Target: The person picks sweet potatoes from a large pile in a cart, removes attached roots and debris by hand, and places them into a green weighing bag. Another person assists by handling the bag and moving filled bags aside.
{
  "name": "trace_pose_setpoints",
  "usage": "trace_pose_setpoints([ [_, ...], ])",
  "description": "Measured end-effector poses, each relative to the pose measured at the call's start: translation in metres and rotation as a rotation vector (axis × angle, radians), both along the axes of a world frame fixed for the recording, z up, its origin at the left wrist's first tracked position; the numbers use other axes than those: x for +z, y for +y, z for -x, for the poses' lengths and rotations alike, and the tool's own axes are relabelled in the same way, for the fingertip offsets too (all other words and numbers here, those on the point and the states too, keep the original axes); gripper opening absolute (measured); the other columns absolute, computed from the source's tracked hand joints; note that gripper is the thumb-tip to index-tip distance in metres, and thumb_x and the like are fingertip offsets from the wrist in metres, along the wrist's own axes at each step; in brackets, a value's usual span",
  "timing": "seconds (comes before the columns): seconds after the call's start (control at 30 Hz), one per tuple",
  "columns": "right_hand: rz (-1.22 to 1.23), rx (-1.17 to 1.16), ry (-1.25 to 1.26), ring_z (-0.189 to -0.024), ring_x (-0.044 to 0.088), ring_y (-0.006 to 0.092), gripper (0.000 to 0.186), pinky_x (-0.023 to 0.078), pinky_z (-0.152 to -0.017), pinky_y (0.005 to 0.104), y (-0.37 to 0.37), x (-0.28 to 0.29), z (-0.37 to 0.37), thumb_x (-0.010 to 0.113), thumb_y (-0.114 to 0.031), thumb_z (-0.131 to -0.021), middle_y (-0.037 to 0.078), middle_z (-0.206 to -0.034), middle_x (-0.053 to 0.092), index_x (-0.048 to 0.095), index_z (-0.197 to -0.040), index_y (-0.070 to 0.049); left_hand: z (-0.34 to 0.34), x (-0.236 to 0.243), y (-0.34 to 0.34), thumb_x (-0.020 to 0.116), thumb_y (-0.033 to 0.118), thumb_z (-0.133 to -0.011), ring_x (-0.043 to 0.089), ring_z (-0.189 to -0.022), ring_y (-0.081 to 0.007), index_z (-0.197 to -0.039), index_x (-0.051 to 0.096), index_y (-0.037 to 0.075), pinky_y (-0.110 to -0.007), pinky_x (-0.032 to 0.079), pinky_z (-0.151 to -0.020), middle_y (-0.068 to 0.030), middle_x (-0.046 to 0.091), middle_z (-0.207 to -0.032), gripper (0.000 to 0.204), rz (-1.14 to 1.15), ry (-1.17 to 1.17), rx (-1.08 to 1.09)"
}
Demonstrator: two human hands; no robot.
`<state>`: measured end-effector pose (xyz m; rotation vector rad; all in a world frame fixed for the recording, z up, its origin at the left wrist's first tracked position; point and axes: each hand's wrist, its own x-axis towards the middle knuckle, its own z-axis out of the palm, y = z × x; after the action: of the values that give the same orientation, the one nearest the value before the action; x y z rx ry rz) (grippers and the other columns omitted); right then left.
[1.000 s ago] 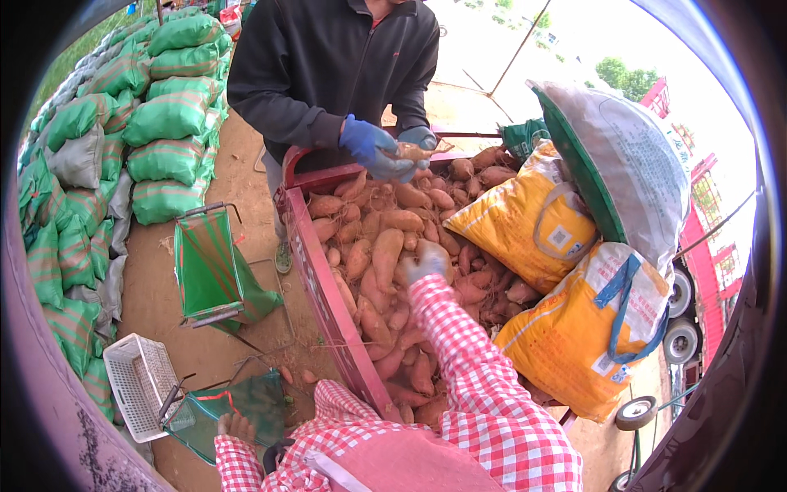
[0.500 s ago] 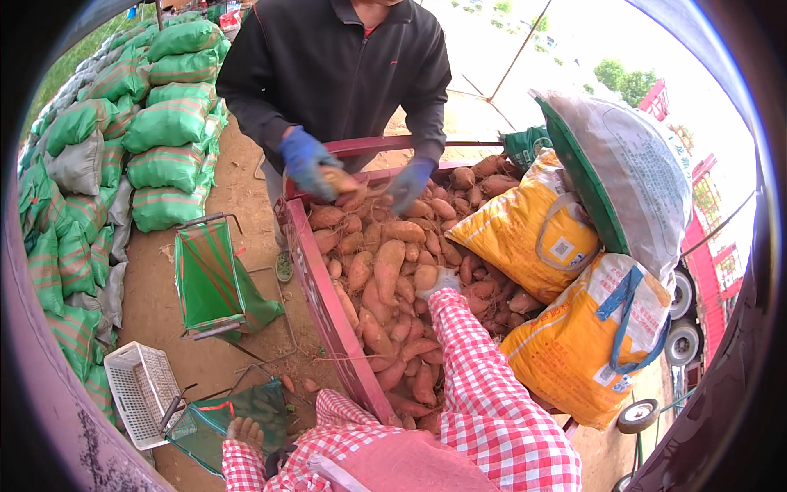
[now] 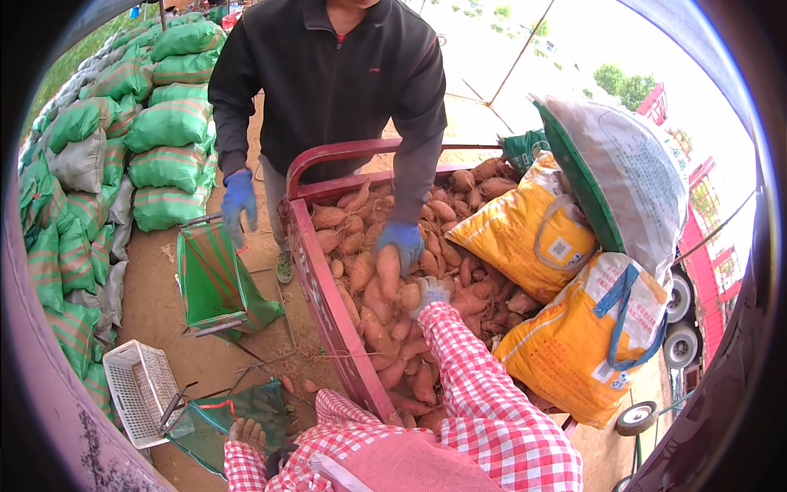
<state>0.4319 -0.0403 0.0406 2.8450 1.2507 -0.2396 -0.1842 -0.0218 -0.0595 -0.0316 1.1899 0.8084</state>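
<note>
Sweet potatoes [image 3: 376,334] fill a red metal cart bed [image 3: 340,336], where my gloved right hand [image 3: 433,293] reaches into the pile. Its fingers curl round a small sweet potato [image 3: 410,297], whose pale end sticks out to their left. My left hand [image 3: 247,431], in a soiled glove, is held low at the left with fingers stretched out and nothing in it. Just beyond that hand, a dark green mesh bag [image 3: 258,414] hangs on a metal frame. Across the cart, a person's blue-gloved hand [image 3: 401,240] grasps a long sweet potato [image 3: 388,269].
Yellow bags [image 3: 525,234] and a white-and-green sack [image 3: 623,172] lie on the cart's right side. A green striped bag [image 3: 215,279] hangs open on a stand beside a white plastic basket [image 3: 143,389]. Filled green sacks [image 3: 168,123] are stacked at the far left.
My right hand has shifted slightly left and now grips a sweet potato. The other person's one hand has swung left, emptied, over the striped bag; their other hand has moved down onto a sweet potato.
</note>
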Motion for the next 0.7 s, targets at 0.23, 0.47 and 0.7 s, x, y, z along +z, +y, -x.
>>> trace_pose_setpoints([
  [0.23, -0.007, 0.218, 0.035, -0.122, 0.043, 0.0290, 0.086, 0.034, -0.101, 0.0492, -0.031, -0.037, 0.044, 0.080, -0.040, -0.051, 0.005, -0.131, 0.047, 0.048, -0.129, -0.022, 0.007, -0.005, 0.002, 0.053, 0.043, -0.095, 0.053, -0.106, -0.0252, -0.110, 0.056, 0.016, -0.042, 0.045, -0.088, -0.0020, 0.056, -0.118, 0.031, -0.093, -0.117, -0.126],
  [0.47, -0.280, 0.340, -0.109, -0.103, 0.056, 0.0263, 0.053, 0.042, -0.089, 0.0464, -0.044, -0.025, 0.064, 0.072, -0.033, -0.061, 0.002, -0.110, 0.060, 0.063, -0.112, -0.021, 0.006, 0.000, 0.003, 0.056, 0.045, -0.093, 0.046, -0.128, -0.0298, -0.131, 0.052, 0.015, -0.049, 0.043, -0.100, -0.0080, 0.050, -0.138, 0.048, 0.020, 0.153, -0.125],
  [0.7, -0.732, -0.056, 0.361, -0.111, 0.059, 0.0292, 0.056, 0.047, -0.097, 0.0380, -0.022, -0.020, -0.044, 0.080, -0.029, -0.070, 0.017, -0.115, 0.062, 0.064, -0.116, -0.001, 0.007, 0.011, 0.005, 0.058, 0.043, -0.093, 0.046, -0.129, -0.0313, -0.137, 0.048, 0.016, -0.051, 0.045, -0.100, -0.0102, 0.045, -0.145, 0.053, 0.028, 0.141, -0.132],
])
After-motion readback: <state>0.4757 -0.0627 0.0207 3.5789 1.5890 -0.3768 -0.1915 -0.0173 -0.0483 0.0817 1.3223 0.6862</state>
